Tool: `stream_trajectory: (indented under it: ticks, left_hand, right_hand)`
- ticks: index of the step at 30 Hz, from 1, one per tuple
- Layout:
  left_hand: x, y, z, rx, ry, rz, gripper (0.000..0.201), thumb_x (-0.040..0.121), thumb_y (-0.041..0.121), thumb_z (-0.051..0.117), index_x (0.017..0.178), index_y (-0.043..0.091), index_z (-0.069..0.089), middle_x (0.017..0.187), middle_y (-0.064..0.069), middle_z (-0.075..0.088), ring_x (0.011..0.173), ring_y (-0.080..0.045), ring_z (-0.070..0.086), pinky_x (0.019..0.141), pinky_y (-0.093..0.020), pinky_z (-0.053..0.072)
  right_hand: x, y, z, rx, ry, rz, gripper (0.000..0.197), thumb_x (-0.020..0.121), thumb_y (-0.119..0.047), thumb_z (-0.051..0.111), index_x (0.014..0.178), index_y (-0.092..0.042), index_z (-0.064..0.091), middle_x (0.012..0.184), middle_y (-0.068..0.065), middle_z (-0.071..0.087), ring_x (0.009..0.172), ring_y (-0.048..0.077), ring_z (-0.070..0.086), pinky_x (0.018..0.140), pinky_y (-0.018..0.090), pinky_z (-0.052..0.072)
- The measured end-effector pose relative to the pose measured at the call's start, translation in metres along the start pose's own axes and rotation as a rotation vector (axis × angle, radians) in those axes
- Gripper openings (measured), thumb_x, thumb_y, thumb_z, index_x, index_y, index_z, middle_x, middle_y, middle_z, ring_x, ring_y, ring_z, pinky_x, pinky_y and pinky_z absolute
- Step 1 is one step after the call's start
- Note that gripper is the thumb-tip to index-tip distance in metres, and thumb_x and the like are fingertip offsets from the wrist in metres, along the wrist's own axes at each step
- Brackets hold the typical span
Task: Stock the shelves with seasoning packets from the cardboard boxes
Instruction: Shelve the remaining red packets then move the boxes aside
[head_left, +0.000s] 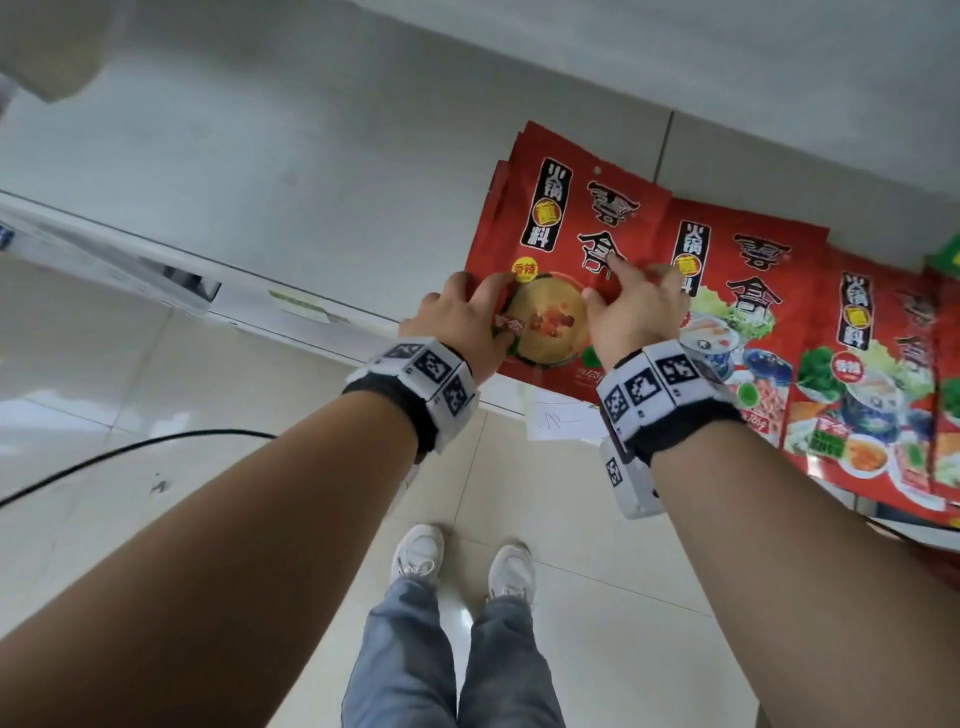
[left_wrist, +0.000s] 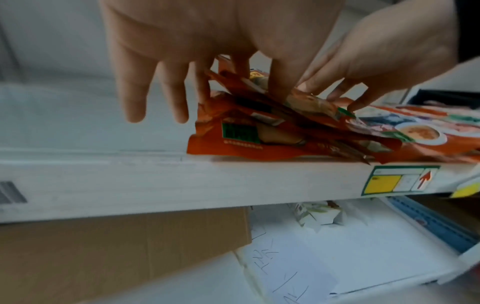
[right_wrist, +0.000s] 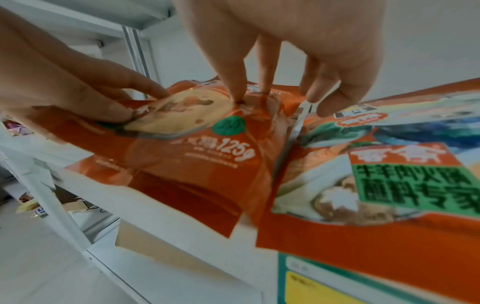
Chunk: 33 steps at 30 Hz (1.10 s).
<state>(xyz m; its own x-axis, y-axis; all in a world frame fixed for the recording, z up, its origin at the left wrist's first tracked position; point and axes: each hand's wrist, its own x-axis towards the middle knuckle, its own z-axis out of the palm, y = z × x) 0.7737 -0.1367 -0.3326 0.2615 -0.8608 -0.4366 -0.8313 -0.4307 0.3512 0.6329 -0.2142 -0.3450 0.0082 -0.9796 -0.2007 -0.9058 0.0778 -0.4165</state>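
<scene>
A stack of red seasoning packets (head_left: 587, 208) lies flat on the white shelf (head_left: 311, 182), its front edges fanned out over the shelf lip (left_wrist: 182, 181). My left hand (head_left: 478, 306) rests on the stack's left side, thumb and forefinger lying on the top packet (right_wrist: 182, 144). My right hand (head_left: 628, 301) presses its fingertips (right_wrist: 236, 92) down on the same packet near its right edge. In the left wrist view my left fingers (left_wrist: 135, 98) hang straight beside the stack (left_wrist: 259, 131). Neither hand curls round a packet.
More red packets (head_left: 748, 291) of another design lie in a row to the right, overlapping. A brown cardboard box (left_wrist: 103, 257) and handwritten paper (left_wrist: 298, 267) sit on the shelf below. A price label (left_wrist: 400, 181) is on the lip. A black cable (head_left: 130, 447) crosses the tiled floor.
</scene>
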Motion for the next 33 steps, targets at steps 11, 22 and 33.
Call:
stream_trajectory:
  ticks: [11,22,33]
  left_hand:
    - [-0.053,0.006,-0.077,0.207,-0.157,0.044,0.046,0.090,0.038,0.041,0.134,0.025,0.043,0.129,-0.009,0.051,0.114,-0.032,0.053,0.096,-0.043,0.045]
    - [-0.190,0.138,-0.123,0.261,-0.191,0.534,0.038,0.091,0.035,0.049,0.126,0.021,0.052,0.133,-0.008,0.054,0.116,-0.025,0.053,0.095,-0.030,0.044]
    - [-0.474,0.344,0.008,0.189,-0.247,1.195,0.037,0.092,0.032,0.050,0.127,0.020,0.052,0.127,-0.003,0.058,0.113,-0.023,0.055,0.088,-0.027,0.043]
  right_hand:
    - [-0.088,0.014,-0.079,0.324,-0.251,0.114,0.028,0.092,-0.013,0.051,0.118,-0.006,0.061,0.120,0.014,0.062,0.101,0.021,0.058,0.085,0.023,0.040]
    - [-0.240,0.055,-0.228,0.575,0.013,0.123,0.020,0.092,-0.013,0.052,0.102,-0.003,0.066,0.091,0.002,0.058,0.086,0.018,0.058,0.059,0.008,0.040]
    - [-0.537,0.288,-0.372,0.726,0.750,0.554,0.010,0.085,-0.019,0.059,0.091,-0.025,0.065,0.084,-0.005,0.065,0.083,0.016,0.063,0.072,0.028,0.050]
